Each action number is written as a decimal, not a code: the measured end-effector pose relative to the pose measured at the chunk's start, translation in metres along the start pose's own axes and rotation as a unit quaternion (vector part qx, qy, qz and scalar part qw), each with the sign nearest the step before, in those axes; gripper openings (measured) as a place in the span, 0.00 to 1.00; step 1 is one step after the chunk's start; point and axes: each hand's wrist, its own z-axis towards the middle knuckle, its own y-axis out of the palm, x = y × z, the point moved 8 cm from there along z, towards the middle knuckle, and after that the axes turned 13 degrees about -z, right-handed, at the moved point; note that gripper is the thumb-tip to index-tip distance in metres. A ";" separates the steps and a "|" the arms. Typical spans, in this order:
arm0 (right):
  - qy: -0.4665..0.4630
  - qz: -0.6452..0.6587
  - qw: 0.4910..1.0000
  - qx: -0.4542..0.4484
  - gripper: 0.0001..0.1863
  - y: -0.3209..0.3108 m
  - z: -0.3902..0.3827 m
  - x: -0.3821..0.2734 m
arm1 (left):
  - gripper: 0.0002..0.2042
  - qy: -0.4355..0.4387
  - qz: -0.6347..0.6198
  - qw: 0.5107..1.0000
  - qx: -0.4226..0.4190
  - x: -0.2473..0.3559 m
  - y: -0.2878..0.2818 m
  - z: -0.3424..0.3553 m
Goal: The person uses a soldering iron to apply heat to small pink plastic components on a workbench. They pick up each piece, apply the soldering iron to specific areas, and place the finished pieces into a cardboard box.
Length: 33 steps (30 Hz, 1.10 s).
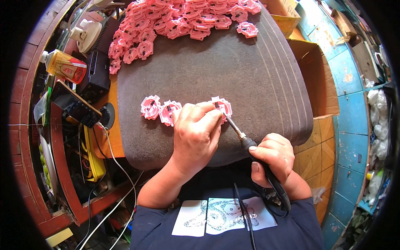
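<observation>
A soldering iron point(247, 142) with a black handle is gripped in my right hand point(275, 157), its cable looping down in front of my shirt. Its metal tip reaches the lower edge of a pink plastic part point(223, 107) with small dark pieces in it. My left hand point(196, 128) is closed beside that part, thumb and fingers pressed together near the iron's tip; whatever they pinch is hidden. Left of this hand lie two similar parts, one pink part point(150, 107) apart from it and another pink part point(168, 112) partly behind it.
A big heap of pink parts point(179, 21) covers the far end of the grey mat point(200, 75). Along the left stand a phone point(75, 104) on a stand, a drink bottle point(64, 66) and loose white cables point(118, 162). An open cardboard box point(314, 79) sits at the right.
</observation>
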 end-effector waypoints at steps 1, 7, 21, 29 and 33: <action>-0.001 -0.002 1.000 -0.001 0.17 0.000 0.000 0.000 | 0.08 0.000 0.000 1.000 0.000 0.000 0.000 0.000; -0.004 -0.012 1.000 -0.001 0.16 0.001 0.002 -0.002 | 0.08 0.000 -0.006 1.000 0.000 0.000 0.000 0.000; -0.002 -0.007 1.000 -0.002 0.17 -0.001 0.002 -0.003 | 0.08 0.004 -0.001 1.000 0.001 0.000 0.000 0.001; 0.001 -0.007 1.000 -0.002 0.17 -0.001 0.004 -0.004 | 0.08 0.003 -0.005 1.000 0.002 0.000 -0.001 0.000; 0.003 -0.011 1.000 -0.003 0.16 -0.001 0.005 -0.004 | 0.08 0.002 -0.005 1.000 0.003 0.000 0.000 0.000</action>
